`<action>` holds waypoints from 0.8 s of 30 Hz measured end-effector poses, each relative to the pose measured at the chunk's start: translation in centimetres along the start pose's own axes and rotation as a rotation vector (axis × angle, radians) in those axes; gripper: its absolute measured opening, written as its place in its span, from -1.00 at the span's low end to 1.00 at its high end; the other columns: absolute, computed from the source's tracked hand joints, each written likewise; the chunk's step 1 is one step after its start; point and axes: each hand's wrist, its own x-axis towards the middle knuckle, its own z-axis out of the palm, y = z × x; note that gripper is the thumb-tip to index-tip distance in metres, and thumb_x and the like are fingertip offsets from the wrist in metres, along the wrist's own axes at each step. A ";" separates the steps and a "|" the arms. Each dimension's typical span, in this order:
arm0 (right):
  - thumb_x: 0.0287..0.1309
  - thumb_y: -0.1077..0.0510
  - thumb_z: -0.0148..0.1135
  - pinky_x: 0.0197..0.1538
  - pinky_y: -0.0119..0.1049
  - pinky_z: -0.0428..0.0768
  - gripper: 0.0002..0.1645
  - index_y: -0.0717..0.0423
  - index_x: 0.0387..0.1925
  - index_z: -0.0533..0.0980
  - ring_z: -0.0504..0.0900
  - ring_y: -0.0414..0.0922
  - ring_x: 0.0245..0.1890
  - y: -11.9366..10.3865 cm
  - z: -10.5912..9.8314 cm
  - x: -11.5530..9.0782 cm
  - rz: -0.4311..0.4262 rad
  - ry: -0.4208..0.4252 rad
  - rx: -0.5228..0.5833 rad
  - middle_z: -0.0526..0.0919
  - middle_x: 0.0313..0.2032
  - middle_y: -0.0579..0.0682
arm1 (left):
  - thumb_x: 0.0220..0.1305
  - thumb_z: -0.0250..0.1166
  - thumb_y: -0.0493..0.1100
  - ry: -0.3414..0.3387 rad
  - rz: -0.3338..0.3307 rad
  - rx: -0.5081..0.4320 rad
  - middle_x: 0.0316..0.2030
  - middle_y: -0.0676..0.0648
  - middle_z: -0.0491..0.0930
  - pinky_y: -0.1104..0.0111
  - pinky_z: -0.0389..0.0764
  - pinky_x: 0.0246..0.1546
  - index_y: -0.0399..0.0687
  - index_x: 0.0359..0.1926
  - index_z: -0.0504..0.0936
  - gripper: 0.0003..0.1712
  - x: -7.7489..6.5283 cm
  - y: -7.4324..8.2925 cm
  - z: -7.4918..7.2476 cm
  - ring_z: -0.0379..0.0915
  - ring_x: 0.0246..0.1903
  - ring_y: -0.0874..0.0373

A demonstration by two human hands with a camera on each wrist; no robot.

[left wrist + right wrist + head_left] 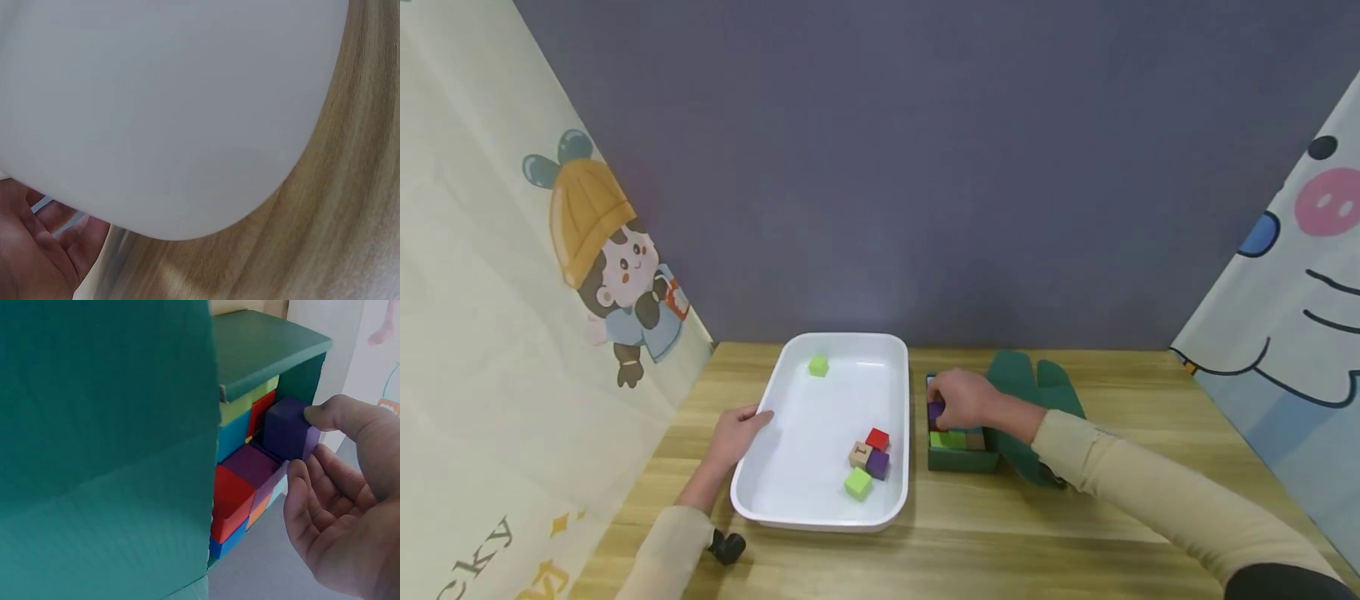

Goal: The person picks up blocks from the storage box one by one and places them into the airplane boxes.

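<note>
My left hand grips the left rim of a white tray, thumb over the edge and fingers beneath. In the left wrist view those fingers curl under the rim. Inside the tray, a green cube lies at the far end; a red cube, a wooden cube with a printed mark, a purple cube and another green cube cluster near the front right. My right hand reaches into a green box. Thumb and fingers pinch a purple cube among coloured cubes there.
The box's green lid flaps spread open to its right, beneath my right forearm. Both containers stand on a wood-grain table, with a dark wall behind and printed curtains at the sides.
</note>
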 end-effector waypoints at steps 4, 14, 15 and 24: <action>-0.17 0.14 0.46 -0.54 -0.36 0.45 -0.84 -0.05 -0.45 0.62 0.43 -0.23 -0.56 0.0 0.2 0.0 -0.031 0.011 -0.019 0.49 -0.56 -0.25 | 0.27 0.29 -0.14 0.002 0.000 0.000 -0.07 -0.45 0.59 0.22 0.70 -0.38 -0.43 0.10 0.55 -0.51 0.0 0.1 -0.1 0.64 -0.31 -0.08; -0.11 0.14 0.47 -0.52 -0.36 0.46 -0.85 -0.06 -0.43 0.62 0.43 -0.25 -0.55 -0.2 1.1 -0.1 0.005 0.000 -0.030 0.50 -0.54 -0.25 | 0.28 0.27 -0.14 -0.012 0.001 -0.009 -0.03 -0.46 0.56 0.19 0.71 -0.34 -0.44 0.11 0.53 -0.50 -0.1 0.0 -0.1 0.64 -0.27 -0.14; -0.10 0.14 0.47 -0.53 -0.35 0.45 -0.85 -0.06 -0.44 0.62 0.43 -0.25 -0.55 -0.3 1.1 -0.1 0.008 0.002 -0.030 0.49 -0.54 -0.25 | 0.29 0.27 -0.14 -0.012 0.002 -0.010 -0.03 -0.47 0.56 0.19 0.71 -0.34 -0.43 0.12 0.53 -0.50 -0.1 0.0 -0.1 0.64 -0.27 -0.14; -0.05 0.18 0.42 -0.55 -0.36 0.41 -0.88 -0.06 -0.49 0.59 0.40 -0.25 -0.57 -1.0 0.8 -0.3 -0.021 0.016 -0.048 0.47 -0.56 -0.24 | 0.28 0.28 -0.13 -0.012 0.000 -0.020 -0.04 -0.45 0.57 0.21 0.71 -0.36 -0.42 0.12 0.53 -0.50 -0.2 0.0 -0.1 0.64 -0.28 -0.12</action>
